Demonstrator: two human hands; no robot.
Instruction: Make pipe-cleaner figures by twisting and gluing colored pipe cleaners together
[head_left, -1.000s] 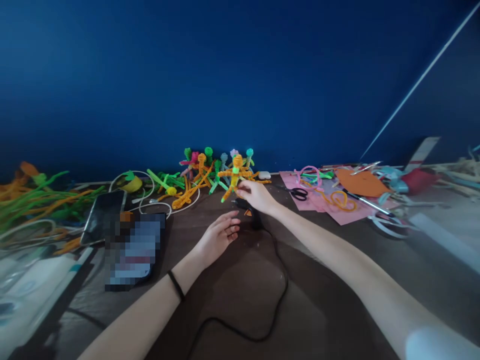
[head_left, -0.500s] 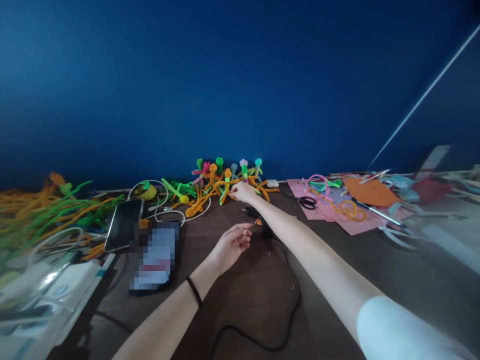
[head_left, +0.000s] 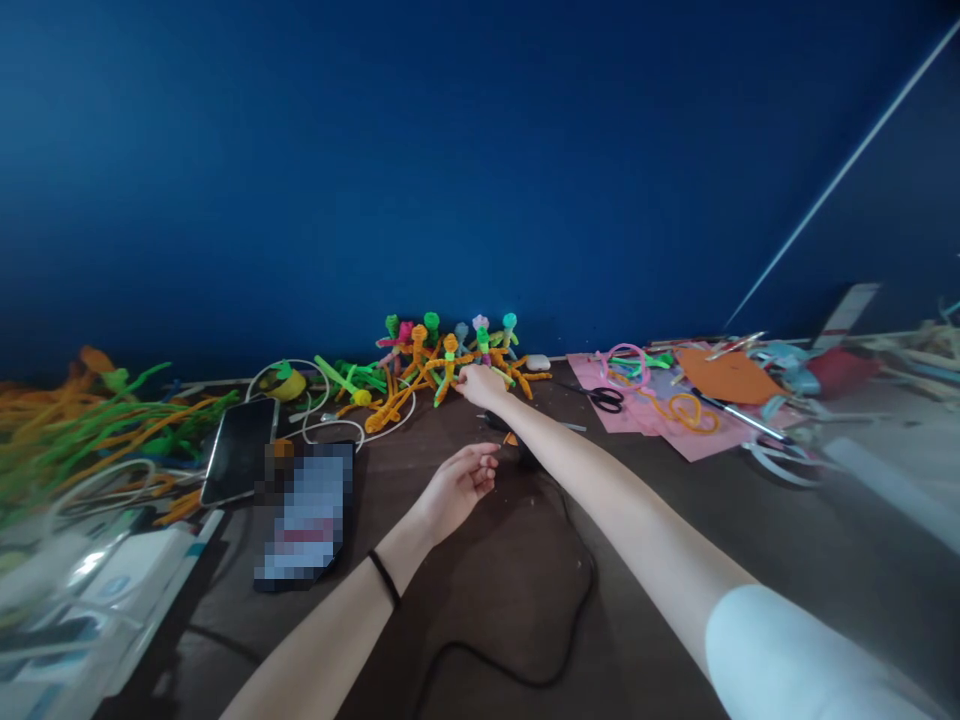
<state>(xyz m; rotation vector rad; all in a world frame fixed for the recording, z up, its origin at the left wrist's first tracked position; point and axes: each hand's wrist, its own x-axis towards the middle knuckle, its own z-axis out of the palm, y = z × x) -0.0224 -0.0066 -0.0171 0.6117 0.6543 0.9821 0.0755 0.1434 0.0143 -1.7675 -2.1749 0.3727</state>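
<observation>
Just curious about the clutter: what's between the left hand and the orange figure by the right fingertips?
The head view shows bare tabletop between the left hand and orange figure.

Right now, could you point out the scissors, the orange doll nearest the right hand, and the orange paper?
Scissors (head_left: pixel 591 393): head view, where the handles begin.
Orange doll (head_left: pixel 448 370): head view, on its body.
Orange paper (head_left: pixel 726 377): head view, middle of the sheet.

A black-screened phone (head_left: pixel 240 452) lies at left, just beside a second phone (head_left: pixel 311 515), its display obscured. Black-handled scissors (head_left: pixel 604 399) rest at the edge of pink paper (head_left: pixel 686 446). An orange sheet (head_left: pixel 726 378) overlaps the paper.
</observation>
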